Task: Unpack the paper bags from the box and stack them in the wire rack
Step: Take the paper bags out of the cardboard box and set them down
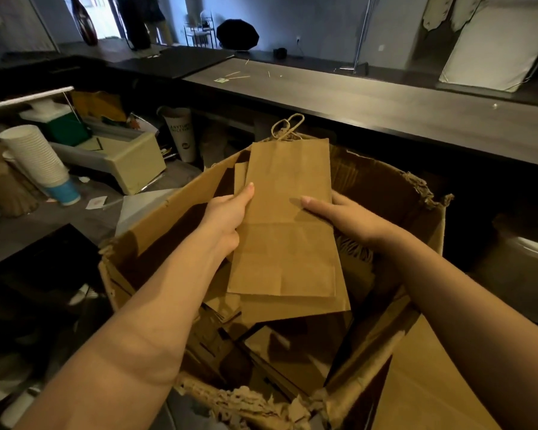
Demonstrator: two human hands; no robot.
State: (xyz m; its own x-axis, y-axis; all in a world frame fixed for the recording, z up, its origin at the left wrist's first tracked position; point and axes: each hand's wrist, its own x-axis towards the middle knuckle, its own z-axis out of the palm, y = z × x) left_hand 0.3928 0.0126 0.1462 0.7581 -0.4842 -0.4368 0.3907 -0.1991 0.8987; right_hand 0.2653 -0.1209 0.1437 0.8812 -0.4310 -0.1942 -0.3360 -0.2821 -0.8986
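Dim and messy, the room has a long dark bench (385, 100) running across the back. A big brown cardboard box (174, 212) stands open just in front of it. Its edges are torn and its flaps hang out.

Lots of flat brown loose bags (292, 346) lie jumbled in the bottom of the box. A small stack of paper bags (286, 237) is held up above them, over the middle of the box. It is tilted, and its far end points toward the bench.

The person's left grip (227, 218) holds the left edge of the stack, with the thumb on top and the fingers tucked under. The right grip (345, 215) holds the right edge, and its thumb lies flat on the top bag. Both bare arms reach in over the near side of the box.

Off to the left, a leaning pile of white cups (35, 156) rests among other clutter. A tall white cup (180, 135) with dark letters stands upright farther back. Twisted paper handles (288, 125) stick up from the far end of the held stack.
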